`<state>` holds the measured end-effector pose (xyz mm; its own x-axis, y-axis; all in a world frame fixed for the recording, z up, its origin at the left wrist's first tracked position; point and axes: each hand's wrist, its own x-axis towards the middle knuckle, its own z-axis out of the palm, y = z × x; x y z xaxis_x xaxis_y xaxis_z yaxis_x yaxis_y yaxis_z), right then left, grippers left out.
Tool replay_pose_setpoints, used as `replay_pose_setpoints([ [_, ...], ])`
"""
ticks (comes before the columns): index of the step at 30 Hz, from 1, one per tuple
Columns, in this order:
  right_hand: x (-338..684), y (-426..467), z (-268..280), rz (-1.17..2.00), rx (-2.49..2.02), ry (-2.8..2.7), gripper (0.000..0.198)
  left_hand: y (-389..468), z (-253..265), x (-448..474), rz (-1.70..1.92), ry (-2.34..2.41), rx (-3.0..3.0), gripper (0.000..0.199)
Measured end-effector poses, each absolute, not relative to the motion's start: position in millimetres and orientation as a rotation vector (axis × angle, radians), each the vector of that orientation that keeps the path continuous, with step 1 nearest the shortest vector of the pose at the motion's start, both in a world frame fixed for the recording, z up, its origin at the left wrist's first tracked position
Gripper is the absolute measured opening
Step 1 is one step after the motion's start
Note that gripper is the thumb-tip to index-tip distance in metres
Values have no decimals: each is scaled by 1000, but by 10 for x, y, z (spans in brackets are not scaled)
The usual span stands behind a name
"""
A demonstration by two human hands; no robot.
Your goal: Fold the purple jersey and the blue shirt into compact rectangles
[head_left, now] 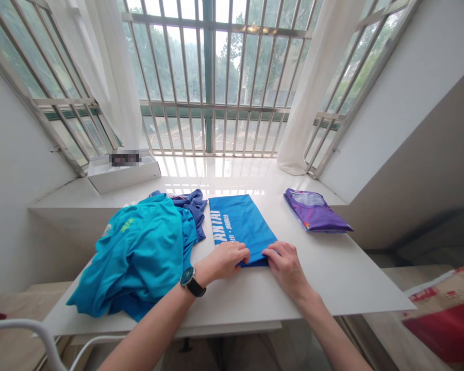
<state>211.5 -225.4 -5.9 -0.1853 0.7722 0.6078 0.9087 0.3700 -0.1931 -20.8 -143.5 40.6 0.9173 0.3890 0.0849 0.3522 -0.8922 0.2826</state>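
Observation:
A blue folded T-shirt (251,221) with white lettering lies flat in the middle of the white table (325,273). My left hand (229,258), below a black-strapped watch (192,282), has its fingers curled closed on the shirt's near edge. At the near right corner, my right hand (285,263) pinches the same edge between thumb and fingers. Left of the folded shirt is a loose heap of clothes: a teal shirt (143,247) on top and a dark blue-purple garment (196,208) partly under it. A purple folded garment (317,210) rests apart on the right.
Beyond the table is a glossy white window sill (216,172) with an open white box (123,172) on its left. Barred windows and white curtains (305,103) stand behind. A white tube (31,324) curves at the lower left; a red and tan bag (448,314) is at the lower right.

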Motion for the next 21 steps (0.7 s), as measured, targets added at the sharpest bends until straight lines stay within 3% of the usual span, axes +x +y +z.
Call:
replay_pose_setpoints([
  [4, 2111, -2216, -79, -247, -1486, -2008, 33, -1436, 379, -212, 256, 604, 2825, 22],
  [11, 2046, -2198, -32, -289, -1474, -1973, 25, -1477, 356, -165, 369, 704, 2877, 18],
  [21, 2102, -2237, -40, -292, -1441, -2010, 26, -1443, 329, -170, 280, 701, 2838, 27],
])
